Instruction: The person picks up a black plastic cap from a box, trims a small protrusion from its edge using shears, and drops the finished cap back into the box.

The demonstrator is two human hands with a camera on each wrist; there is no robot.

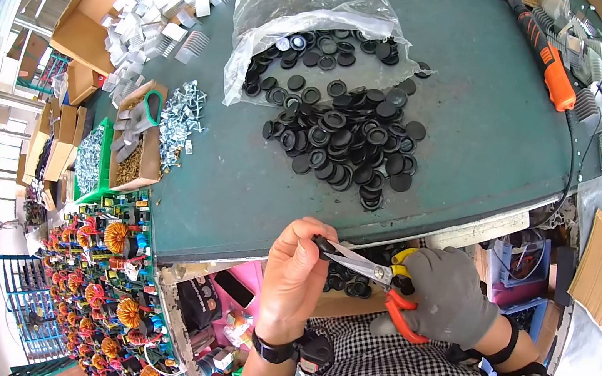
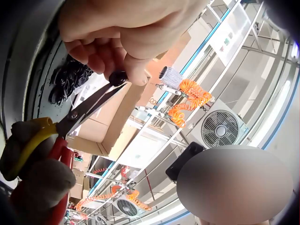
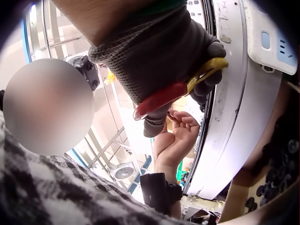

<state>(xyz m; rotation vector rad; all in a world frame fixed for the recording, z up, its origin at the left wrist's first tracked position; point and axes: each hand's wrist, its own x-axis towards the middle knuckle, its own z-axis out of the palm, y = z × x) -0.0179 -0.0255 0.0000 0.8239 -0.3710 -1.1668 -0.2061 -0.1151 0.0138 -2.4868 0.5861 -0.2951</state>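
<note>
A checked apron (image 1: pixel 354 352) lay nearest the camera, below the gloved right hand (image 1: pixel 452 296), whose fingers were clamped round the handles of the scissors (image 1: pixel 379 274). The bare left hand (image 1: pixel 294 276) pinched a small black piece (image 1: pixel 322 247) in its fingers, at the blade tips, near the table (image 1: pixel 480 137) bearing piled black caps (image 1: pixel 347 137).

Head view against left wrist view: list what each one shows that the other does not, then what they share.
Only the head view shows the orange-and-black power tool, the copper-coloured coils and the dark wristband.

Only the left wrist view shows the fan and the orange coiled hoses.

Both show the bare left grip pinching a small black piece at the blade end of the scissors, the gloved right grip holding their handles, and the black discs, blurrier in the wrist view.
</note>
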